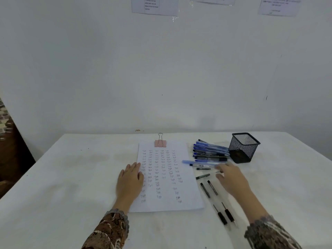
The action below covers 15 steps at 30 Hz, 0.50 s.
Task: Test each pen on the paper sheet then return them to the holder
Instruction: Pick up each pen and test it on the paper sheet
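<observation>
A white paper sheet (167, 178) covered in small written words lies in the middle of the table, with a pink binder clip (160, 143) at its top edge. My left hand (130, 178) rests flat on the sheet's left edge, fingers straight. A pile of blue and black pens (211, 151) lies right of the sheet, beside a black mesh holder (243, 147) that looks empty. My right hand (230, 177) hovers over the loose pens near the pile, fingers loosely spread and blurred; I cannot tell whether it touches one. Two black pens (209, 188) lie below it.
Two more black pens (224, 213) lie near the table's front right. The table (71, 177) has a white cloth and ends at a white wall, where printed sheets (155, 6) hang high up. A dark patterned object (9, 141) stands at the far left.
</observation>
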Available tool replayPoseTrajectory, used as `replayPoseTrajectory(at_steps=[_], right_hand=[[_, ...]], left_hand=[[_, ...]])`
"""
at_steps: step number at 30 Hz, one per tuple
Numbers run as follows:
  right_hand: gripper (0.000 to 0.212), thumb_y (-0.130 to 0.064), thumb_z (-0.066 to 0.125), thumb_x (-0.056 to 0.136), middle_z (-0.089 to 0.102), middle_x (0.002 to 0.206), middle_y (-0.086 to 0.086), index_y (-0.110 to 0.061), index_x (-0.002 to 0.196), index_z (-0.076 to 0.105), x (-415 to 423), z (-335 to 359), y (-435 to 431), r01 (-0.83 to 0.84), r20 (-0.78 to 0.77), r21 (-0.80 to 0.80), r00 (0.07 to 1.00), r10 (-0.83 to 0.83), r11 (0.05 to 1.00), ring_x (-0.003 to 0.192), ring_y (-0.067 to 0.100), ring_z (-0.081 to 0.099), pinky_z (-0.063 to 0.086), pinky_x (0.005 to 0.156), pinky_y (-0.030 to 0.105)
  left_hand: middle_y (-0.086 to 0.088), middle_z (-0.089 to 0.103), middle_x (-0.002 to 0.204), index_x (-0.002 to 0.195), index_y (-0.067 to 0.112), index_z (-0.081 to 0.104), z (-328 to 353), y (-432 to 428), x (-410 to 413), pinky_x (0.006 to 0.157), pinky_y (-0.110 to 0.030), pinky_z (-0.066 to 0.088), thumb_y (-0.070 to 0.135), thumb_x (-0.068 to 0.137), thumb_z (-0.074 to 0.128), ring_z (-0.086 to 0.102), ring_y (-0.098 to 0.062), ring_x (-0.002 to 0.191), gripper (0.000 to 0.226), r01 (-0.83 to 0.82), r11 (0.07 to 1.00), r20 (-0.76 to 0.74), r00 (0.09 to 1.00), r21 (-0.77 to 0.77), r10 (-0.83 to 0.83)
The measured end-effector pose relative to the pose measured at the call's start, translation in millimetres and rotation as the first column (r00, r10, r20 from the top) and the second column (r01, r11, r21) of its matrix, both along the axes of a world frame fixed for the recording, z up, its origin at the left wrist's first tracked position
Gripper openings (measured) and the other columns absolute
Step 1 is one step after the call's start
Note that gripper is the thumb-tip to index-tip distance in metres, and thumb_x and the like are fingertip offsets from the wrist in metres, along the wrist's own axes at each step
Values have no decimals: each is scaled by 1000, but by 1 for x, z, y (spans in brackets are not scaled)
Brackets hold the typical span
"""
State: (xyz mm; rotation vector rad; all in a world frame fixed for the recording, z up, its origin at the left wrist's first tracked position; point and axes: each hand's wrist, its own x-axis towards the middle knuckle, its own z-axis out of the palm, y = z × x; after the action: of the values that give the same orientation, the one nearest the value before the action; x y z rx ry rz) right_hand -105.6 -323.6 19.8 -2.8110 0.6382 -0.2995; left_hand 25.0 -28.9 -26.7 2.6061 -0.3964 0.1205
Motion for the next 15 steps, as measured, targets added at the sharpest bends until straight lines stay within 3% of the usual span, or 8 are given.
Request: replayPoseTrajectory(at_steps=[3,5,8,11,12,15], right_hand=[[33,-32,58,89,51,121,-6,-31,122,57,21,2,-18,-244,-104,-164,968,229,956,114,18,46,38,93,29],[27,-35,55,91,54,116,-6,-31,117,61,32,-4,-22,-283,-112,-193,957,266,939,111,15,50,37,89,27],[15,-26,62,88,63,100,-5,-25,101,69,44,-15,-28,-282,36,-187,955,294,941,96,17,60,44,75,31],[8,-19,73,75,64,78,-6,-23,81,70,51,-27,-37,-348,151,-277,905,398,896,67,19,65,48,49,30],[5,-24,67,77,63,78,-6,-23,82,69,52,-30,-40,-391,144,-307,882,448,868,65,17,64,48,48,28],[26,-39,48,83,62,86,-6,-25,91,68,52,-37,-48,-434,147,-338,852,502,835,74,15,59,50,57,28]], left_hand=[[3,24,153,144,19,27,0,0,-1,117,-33,9,24,98,27,15,-16,142,46,2,1000,-2,1000,-3,-2],[3,24,153,145,19,27,0,1,-1,117,-32,8,25,98,26,15,-16,142,47,1,1000,-3,1000,-6,-1],[3,24,153,144,20,27,0,0,-1,117,-32,9,25,98,26,15,-15,142,46,0,1000,5,1000,-4,0],[4,23,153,144,21,26,-1,0,0,117,-31,8,26,98,26,14,-14,142,46,-4,1000,8,1000,-3,4],[5,23,153,144,21,26,-1,0,1,117,-31,8,26,98,26,14,-14,143,46,-6,1000,8,1000,-4,6],[6,23,153,145,21,26,0,0,1,116,-30,7,26,98,26,14,-13,142,46,-8,1000,18,1000,1,8]])
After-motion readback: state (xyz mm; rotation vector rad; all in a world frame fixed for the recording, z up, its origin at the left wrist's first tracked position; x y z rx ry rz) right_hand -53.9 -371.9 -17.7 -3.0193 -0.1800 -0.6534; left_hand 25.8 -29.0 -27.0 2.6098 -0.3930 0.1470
